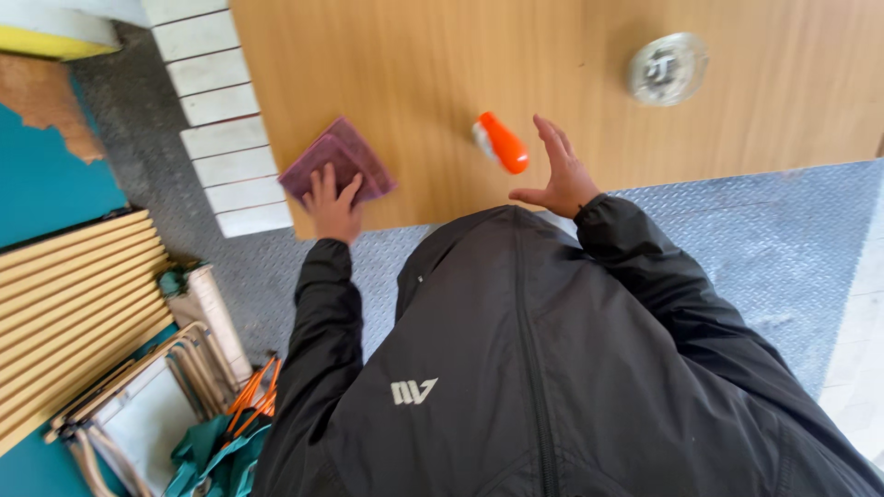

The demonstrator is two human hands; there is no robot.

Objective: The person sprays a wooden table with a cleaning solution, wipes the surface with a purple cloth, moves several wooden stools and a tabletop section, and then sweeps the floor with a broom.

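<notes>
My left hand (333, 204) covers part of the maroon scouring pad (339, 161); the orange-capped bottle (500, 143) is motion-blurred, its shape unclear.

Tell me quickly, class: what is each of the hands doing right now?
Left hand: fingers flat, pressing on the maroon scouring pad.
Right hand: open, fingers spread, holding nothing, beside the orange bottle.

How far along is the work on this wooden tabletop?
Done: nothing shows as finished; the wooden tabletop has no visible wet patch or streaks. In hand: the left hand presses a maroon scouring pad flat near the table edge, while the right hand is open beside the orange-capped bottle, not gripping it. Left: most of the surface, including around the round metal fitting.
</notes>
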